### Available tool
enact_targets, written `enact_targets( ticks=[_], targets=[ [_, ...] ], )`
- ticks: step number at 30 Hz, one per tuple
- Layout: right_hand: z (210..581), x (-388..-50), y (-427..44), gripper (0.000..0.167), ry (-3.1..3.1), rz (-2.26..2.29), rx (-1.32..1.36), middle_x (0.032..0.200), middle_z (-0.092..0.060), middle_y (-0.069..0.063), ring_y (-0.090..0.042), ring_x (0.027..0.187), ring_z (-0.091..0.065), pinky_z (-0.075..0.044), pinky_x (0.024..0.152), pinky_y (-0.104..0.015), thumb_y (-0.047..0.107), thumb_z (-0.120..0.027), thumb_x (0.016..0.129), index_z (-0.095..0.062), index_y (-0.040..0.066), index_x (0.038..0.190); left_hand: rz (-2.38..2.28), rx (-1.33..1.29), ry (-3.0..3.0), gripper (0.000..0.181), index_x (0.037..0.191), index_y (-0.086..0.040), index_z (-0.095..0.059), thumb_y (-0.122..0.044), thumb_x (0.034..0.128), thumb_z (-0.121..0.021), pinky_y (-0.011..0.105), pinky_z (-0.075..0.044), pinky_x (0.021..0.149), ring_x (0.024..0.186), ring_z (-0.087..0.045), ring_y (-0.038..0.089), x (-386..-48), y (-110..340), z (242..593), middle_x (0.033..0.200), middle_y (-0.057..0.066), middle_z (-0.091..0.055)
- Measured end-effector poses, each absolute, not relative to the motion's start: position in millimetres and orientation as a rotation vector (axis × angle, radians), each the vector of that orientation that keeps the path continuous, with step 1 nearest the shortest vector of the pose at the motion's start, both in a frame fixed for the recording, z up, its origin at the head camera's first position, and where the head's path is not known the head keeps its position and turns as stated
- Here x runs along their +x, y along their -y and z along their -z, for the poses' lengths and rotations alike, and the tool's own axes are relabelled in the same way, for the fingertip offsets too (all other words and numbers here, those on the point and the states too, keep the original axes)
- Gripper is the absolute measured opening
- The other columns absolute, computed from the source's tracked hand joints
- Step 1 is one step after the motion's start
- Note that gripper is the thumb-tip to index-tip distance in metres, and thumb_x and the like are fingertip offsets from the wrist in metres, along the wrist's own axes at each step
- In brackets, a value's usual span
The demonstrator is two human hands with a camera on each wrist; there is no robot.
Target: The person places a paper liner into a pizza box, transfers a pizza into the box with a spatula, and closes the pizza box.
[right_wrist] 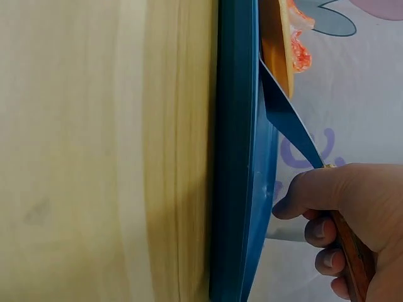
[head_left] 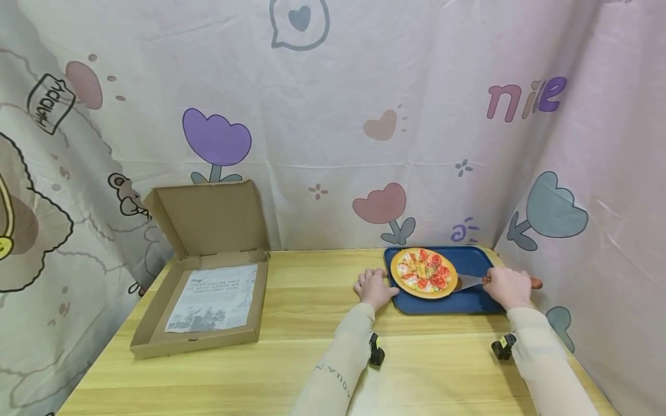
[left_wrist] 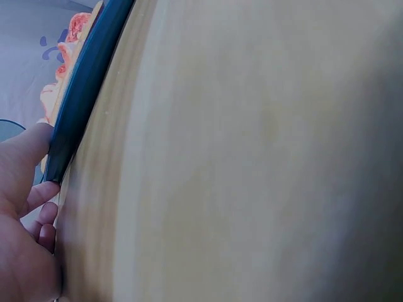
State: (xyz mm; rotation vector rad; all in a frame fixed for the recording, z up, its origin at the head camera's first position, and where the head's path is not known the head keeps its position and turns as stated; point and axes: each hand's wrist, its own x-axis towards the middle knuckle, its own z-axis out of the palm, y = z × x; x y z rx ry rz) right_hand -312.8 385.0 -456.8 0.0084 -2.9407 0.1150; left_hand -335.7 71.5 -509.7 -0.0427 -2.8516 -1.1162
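Observation:
A toy pizza (head_left: 422, 273) with red and pale toppings lies at the left of a blue tray (head_left: 473, 304). My left hand (head_left: 376, 288) pinches the tray's left rim; in the left wrist view its thumb (left_wrist: 31, 146) lies on the rim, with fingers below. With my right hand (head_left: 511, 288) I grip the wooden handle (right_wrist: 352, 258) of a metal pizza server (head_left: 470, 281). Its blade slopes down to the tray, and the tip is tucked under the pizza's right edge. That edge appears slightly raised in the right wrist view. How far the blade reaches underneath is hidden.
At the left of the wooden table (head_left: 312, 323) stands a cardboard pizza box (head_left: 250, 323), lid raised, with a printed paper sheet (head_left: 215, 297) inside. A patterned curtain (head_left: 322, 115) hangs right behind the table and along both sides.

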Motion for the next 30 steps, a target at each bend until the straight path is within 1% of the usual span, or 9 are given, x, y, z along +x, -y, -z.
enact_targets(
  ticks=[4, 9, 12, 17, 21, 25, 30],
  targets=[
    [455, -308, -388, 0.015, 2.942, -0.134, -0.004, 0.062, -0.061, -0.007, -0.027, 0.062, -0.055, -0.035, 0.067, -0.050, 0.013, -0.066, 0.077, -0.060, 0.010, 0.063, 1.111, -0.039, 2.855, 0.049, 0.119, -0.018, -0.064, -0.039, 0.0772, -0.080, 0.051, -0.031, 0.099, 0.115, -0.043, 0.028, -333, -71, 507, 0.126, 0.007, -0.055],
    [454, -300, -391, 0.014, 2.910, -0.139, -0.018, 0.061, -0.062, -0.008, -0.030, 0.061, -0.056, -0.037, 0.067, -0.052, 0.014, -0.066, 0.075, -0.061, 0.010, 0.063, 1.100, -0.042, 2.859, 0.049, 0.119, -0.018, -0.064, -0.039, 0.0777, -0.079, 0.051, -0.031, 0.099, 0.116, -0.043, 0.029, -332, -72, 504, 0.128, 0.007, -0.054],
    [451, -296, -392, 0.017, 2.919, -0.146, -0.033, 0.059, -0.059, -0.006, -0.028, 0.059, -0.054, -0.036, 0.067, -0.052, 0.013, -0.066, 0.076, -0.059, 0.011, 0.061, 1.110, -0.044, 2.858, 0.049, 0.119, -0.018, -0.064, -0.038, 0.0776, -0.080, 0.051, -0.031, 0.098, 0.114, -0.043, 0.029, -332, -72, 505, 0.128, 0.007, -0.054],
    [446, -293, -397, 0.019, 2.947, -0.153, -0.042, 0.057, -0.056, -0.003, -0.024, 0.059, -0.051, -0.036, 0.068, -0.050, 0.013, -0.067, 0.078, -0.057, 0.012, 0.062, 1.124, -0.050, 2.857, 0.049, 0.118, -0.017, -0.065, -0.039, 0.0771, -0.080, 0.052, -0.032, 0.097, 0.114, -0.043, 0.029, -333, -70, 505, 0.125, 0.008, -0.055],
    [441, -291, -400, 0.017, 2.938, -0.145, -0.039, 0.059, -0.058, -0.005, -0.026, 0.059, -0.053, -0.037, 0.066, -0.051, 0.014, -0.069, 0.077, -0.060, 0.010, 0.064, 1.128, -0.067, 2.866, 0.051, 0.118, -0.017, -0.066, -0.042, 0.0765, -0.081, 0.053, -0.033, 0.096, 0.114, -0.044, 0.030, -335, -69, 506, 0.123, 0.008, -0.055],
    [436, -289, -400, 0.016, 2.930, -0.141, -0.043, 0.060, -0.060, -0.007, -0.029, 0.060, -0.054, -0.038, 0.065, -0.052, 0.015, -0.070, 0.076, -0.061, 0.008, 0.064, 1.160, -0.080, 2.870, 0.052, 0.120, -0.017, -0.067, -0.043, 0.0767, -0.080, 0.054, -0.032, 0.099, 0.117, -0.043, 0.031, -335, -66, 506, 0.127, 0.008, -0.054],
    [431, -287, -398, 0.013, 2.945, -0.136, -0.064, 0.063, -0.062, -0.008, -0.030, 0.062, -0.055, -0.038, 0.066, -0.052, 0.015, -0.070, 0.076, -0.064, 0.006, 0.068, 1.208, -0.085, 2.886, 0.050, 0.120, -0.019, -0.068, -0.042, 0.0766, -0.080, 0.053, -0.031, 0.103, 0.119, -0.044, 0.029, -331, -62, 505, 0.129, 0.006, -0.055]
  ],
)
